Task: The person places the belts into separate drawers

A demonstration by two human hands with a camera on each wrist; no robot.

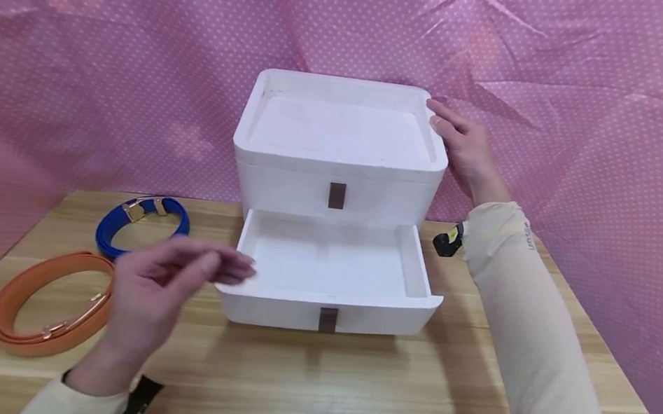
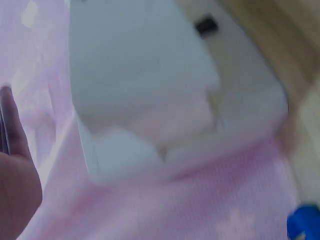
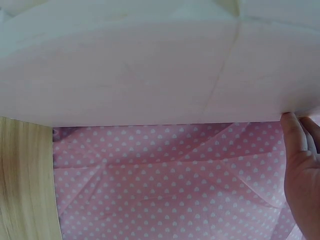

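A white two-drawer storage box [image 1: 286, 185] has its lower drawer [image 1: 279, 311] pulled out, with nothing inside. The upper drawer is closed and carries a small brown tab [image 1: 336, 196]. My right hand [image 1: 468, 148] rests against the box's right side near the back corner, its fingers at the top rim. In the right wrist view, the fingertips touch the white side wall [image 3: 150, 75]. My left hand [image 1: 157, 289] holds nothing, fingers extended, close to the drawer's left front corner; contact there cannot be told. The left wrist view is blurred.
On the table's left lie a coiled blue belt [image 1: 109, 222] with a gold buckle and a coiled orange belt [image 1: 5, 310]. The wooden table [image 1: 304, 401] meets a pink dotted cloth [image 1: 160, 70] behind and at both sides.
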